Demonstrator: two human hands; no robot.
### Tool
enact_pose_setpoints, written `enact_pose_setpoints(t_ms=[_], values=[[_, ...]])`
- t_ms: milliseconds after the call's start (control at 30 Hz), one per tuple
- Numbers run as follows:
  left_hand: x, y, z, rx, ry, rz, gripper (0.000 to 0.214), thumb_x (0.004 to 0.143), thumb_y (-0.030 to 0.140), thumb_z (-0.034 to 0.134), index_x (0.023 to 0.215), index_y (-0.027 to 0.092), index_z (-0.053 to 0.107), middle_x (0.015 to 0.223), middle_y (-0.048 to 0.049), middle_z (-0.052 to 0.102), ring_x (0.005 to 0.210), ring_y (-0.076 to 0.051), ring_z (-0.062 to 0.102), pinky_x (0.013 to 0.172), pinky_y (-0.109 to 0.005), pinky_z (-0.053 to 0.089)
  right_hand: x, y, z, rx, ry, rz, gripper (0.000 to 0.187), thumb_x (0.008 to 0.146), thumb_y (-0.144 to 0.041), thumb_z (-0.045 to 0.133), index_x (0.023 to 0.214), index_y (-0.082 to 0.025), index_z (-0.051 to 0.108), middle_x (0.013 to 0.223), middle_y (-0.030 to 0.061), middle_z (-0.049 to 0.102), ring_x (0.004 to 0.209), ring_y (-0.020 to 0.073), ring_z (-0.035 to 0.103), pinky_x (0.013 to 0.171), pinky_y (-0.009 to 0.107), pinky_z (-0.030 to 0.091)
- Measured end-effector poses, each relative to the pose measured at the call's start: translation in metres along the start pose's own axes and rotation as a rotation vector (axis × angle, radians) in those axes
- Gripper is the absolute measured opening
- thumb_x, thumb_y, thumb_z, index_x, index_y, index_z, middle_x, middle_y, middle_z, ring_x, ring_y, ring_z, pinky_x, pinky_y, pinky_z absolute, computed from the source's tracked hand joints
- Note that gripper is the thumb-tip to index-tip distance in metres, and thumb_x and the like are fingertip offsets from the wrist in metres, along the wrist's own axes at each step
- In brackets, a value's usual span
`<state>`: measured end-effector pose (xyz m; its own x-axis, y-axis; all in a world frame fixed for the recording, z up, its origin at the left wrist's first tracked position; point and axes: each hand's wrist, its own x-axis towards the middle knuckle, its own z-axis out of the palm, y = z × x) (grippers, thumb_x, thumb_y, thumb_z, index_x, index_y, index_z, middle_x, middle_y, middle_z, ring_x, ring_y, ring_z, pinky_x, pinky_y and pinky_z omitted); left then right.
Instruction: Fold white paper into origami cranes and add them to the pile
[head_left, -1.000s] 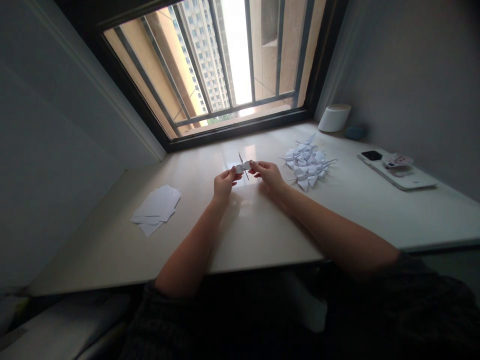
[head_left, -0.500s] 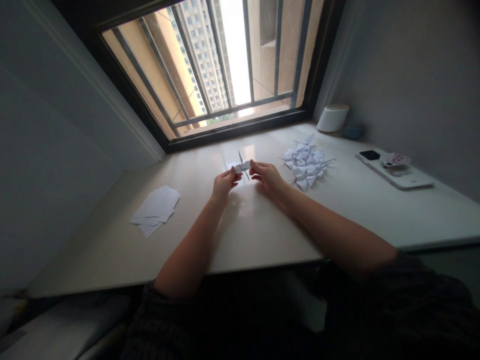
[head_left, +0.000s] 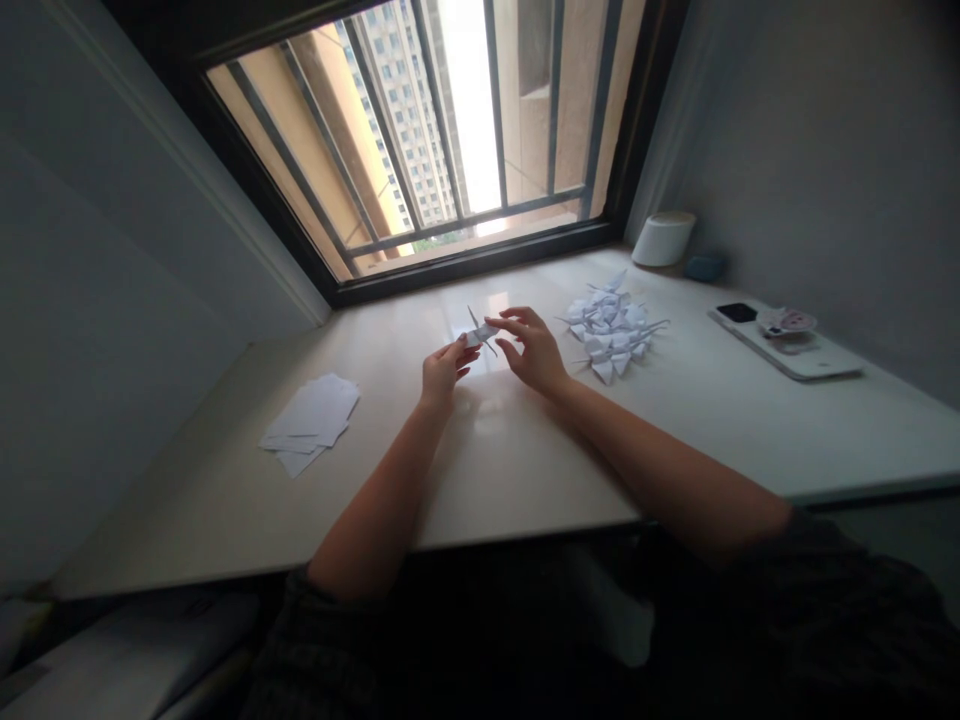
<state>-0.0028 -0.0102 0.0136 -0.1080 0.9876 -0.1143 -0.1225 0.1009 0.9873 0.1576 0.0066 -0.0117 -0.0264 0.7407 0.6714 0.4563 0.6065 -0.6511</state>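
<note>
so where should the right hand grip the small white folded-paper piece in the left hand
I'd pinch the small white folded-paper piece by its broad right flap, bringing the right hand in from the right. The left hand holds its left end, and the thin spikes jutting from its far and near sides look easier to bend.

You have a pale, glossy table (head_left: 480,490) in front of you, its surface catching bright glare toward the far middle. On your left, a loose stack of white paper sheets (head_left: 311,412) lies flat, the edges fanned unevenly. Right of centre sits a heap of folded white paper shapes (head_left: 611,328), crowded together, with thin points sticking out around it. Farther to your right, a white phone (head_left: 814,360) lies flat, a dark block at its left end. In the far right corner stands a white container (head_left: 663,240), a small, blurred blue object (head_left: 705,267) just beside it.
</note>
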Motion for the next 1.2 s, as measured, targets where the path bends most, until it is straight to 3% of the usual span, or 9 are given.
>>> enact_pose_setpoints(t_ms=[167, 300, 533, 667, 800, 1067, 1200], values=[[0.000, 0.002, 0.001, 0.006, -0.154, -0.088, 0.033, 0.064, 0.045, 0.073, 0.085, 0.019, 0.070, 0.096, -0.0088, 0.072, 0.094, -0.023, 0.066, 0.074, -0.030, 0.044, 0.000, 0.001, 0.000, -0.013, 0.050, 0.031, 0.027, 0.085, -0.021, 0.057, 0.107, -0.030, 0.072, 0.104, 0.0059, 0.065, 0.093, 0.0213, 0.059, 0.075, 0.036, 0.052], [0.001, 0.004, -0.001, -0.028, -0.250, -0.159, 0.039, 0.069, 0.055, 0.066, 0.087, 0.020, 0.070, 0.100, -0.0098, 0.072, 0.092, -0.024, 0.066, 0.072, -0.031, 0.047, 0.004, 0.001, -0.004, 0.121, 0.076, 0.040, 0.028, 0.084, -0.017, 0.058, 0.102, -0.031, 0.073, 0.099, 0.0041, 0.067, 0.090, 0.0190, 0.059, 0.072, 0.032, 0.051], [0.000, 0.002, -0.003, 0.047, -0.200, 0.027, 0.041, 0.071, 0.043, 0.068, 0.110, 0.028, 0.065, 0.107, -0.0053, 0.070, 0.095, -0.019, 0.065, 0.073, -0.027, 0.044, 0.005, 0.005, -0.004, 0.245, 0.011, 0.090, 0.027, 0.080, -0.017, 0.061, 0.100, -0.030, 0.074, 0.094, 0.0038, 0.069, 0.088, 0.0183, 0.058, 0.071, 0.031, 0.049], [-0.002, 0.001, 0.000, 0.053, -0.148, 0.089, 0.035, 0.072, 0.042, 0.067, 0.102, 0.024, 0.067, 0.096, -0.0054, 0.072, 0.087, -0.017, 0.066, 0.071, -0.026, 0.044, 0.005, 0.007, -0.003, 0.261, -0.057, 0.080, 0.024, 0.079, -0.020, 0.064, 0.097, -0.030, 0.075, 0.091, 0.0035, 0.070, 0.087, 0.0188, 0.057, 0.071, 0.031, 0.048], [-0.004, 0.000, 0.003, 0.006, -0.102, 0.068, 0.031, 0.069, 0.039, 0.070, 0.093, 0.020, 0.068, 0.086, -0.0057, 0.071, 0.084, -0.018, 0.067, 0.072, -0.027, 0.046, 0.005, 0.009, -0.001, 0.276, -0.089, 0.067, 0.024, 0.078, -0.020, 0.064, 0.096, -0.031, 0.076, 0.088, 0.0037, 0.070, 0.085, 0.0188, 0.057, 0.070, 0.031, 0.047], [-0.003, -0.002, 0.004, 0.019, -0.092, 0.058, 0.029, 0.066, 0.038, 0.073, 0.087, 0.019, 0.069, 0.083, -0.0051, 0.070, 0.081, -0.017, 0.067, 0.070, -0.025, 0.046, 0.005, 0.011, -0.002, 0.230, -0.152, 0.040, 0.030, 0.077, -0.012, 0.059, 0.094, -0.031, 0.076, 0.086, 0.0033, 0.070, 0.084, 0.0178, 0.056, 0.072, 0.031, 0.045], [-0.002, -0.003, 0.004, 0.013, -0.111, 0.094, 0.030, 0.066, 0.042, 0.075, 0.083, 0.018, 0.068, 0.087, -0.0044, 0.069, 0.083, -0.018, 0.067, 0.071, -0.024, 0.046, 0.006, 0.011, -0.003, 0.271, -0.146, 0.095, 0.026, 0.078, -0.019, 0.060, 0.097, -0.028, 0.076, 0.088, 0.0044, 0.070, 0.081, 0.0169, 0.057, 0.067, 0.029, 0.044]])
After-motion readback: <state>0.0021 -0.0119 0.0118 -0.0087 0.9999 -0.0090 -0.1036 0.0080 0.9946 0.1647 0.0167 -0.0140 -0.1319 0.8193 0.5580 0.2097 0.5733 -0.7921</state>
